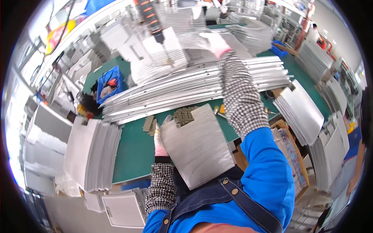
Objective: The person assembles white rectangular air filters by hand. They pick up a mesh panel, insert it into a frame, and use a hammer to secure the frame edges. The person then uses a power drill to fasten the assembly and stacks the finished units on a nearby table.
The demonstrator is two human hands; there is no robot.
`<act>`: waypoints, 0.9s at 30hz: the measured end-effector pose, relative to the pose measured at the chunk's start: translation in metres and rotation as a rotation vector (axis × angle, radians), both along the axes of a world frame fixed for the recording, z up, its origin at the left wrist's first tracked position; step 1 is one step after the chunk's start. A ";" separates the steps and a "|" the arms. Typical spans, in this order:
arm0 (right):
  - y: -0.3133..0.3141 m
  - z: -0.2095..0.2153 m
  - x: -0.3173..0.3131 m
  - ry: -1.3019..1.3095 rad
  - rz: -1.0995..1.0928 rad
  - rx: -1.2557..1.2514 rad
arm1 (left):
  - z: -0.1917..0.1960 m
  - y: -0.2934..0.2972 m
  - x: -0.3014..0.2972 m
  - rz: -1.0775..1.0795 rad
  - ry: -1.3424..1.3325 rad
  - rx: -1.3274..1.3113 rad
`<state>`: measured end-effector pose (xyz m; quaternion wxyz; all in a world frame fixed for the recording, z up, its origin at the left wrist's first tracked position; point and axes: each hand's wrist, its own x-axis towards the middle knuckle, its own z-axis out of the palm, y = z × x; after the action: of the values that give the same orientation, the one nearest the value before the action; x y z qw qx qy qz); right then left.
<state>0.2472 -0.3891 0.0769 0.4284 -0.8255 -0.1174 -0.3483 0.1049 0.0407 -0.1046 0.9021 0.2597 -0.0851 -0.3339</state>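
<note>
Left hand (159, 140), in a pale glove with a checked sleeve guard, closed on the left edge of a ribbed metal panel (197, 145), held tilted just above the green surface (134, 151) in front of the body. Right hand (217, 43), also gloved, raised far across the surface, blurred; grip not discernible, nearest to a second ribbed panel (165, 52) at the far side. Hanging black-and-orange power driver (152, 21) just left of that hand, tip over the far panel. Between the two hands: long stack of bent metal strips (186, 91) spanning the surface, right forearm crossing over it. Small grey metal pieces (149, 124) and a dark gridded block (183, 115) just beyond the held panel's top edge, partly hidden by it. Blue bin (110, 83) at far left of the strips. Stacks of finished panels (91, 153) left of the hand and further stacks (301, 110) at right.
</note>
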 end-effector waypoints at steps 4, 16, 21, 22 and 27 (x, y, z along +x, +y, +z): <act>0.024 0.015 0.014 0.109 -0.196 -0.126 | 0.017 -0.017 -0.006 -0.051 -0.027 0.042; -0.202 -0.012 -0.173 0.733 -1.221 -0.317 | 0.012 -0.033 -0.003 -0.130 -0.082 -0.049; -0.155 0.008 -0.174 0.206 -0.837 0.316 | 0.007 -0.010 -0.007 -0.024 -0.111 0.062; -0.170 0.018 -0.192 0.052 -0.743 0.430 | 0.003 -0.015 -0.001 -0.074 -0.098 0.062; -0.119 0.012 -0.270 -0.367 -0.078 0.690 | 0.030 -0.012 -0.023 -0.045 -0.005 0.109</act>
<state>-0.0232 -0.5078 0.0885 0.6389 -0.5608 -0.0365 -0.5253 0.0819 0.0284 -0.0749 0.8788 0.3072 -0.0747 -0.3575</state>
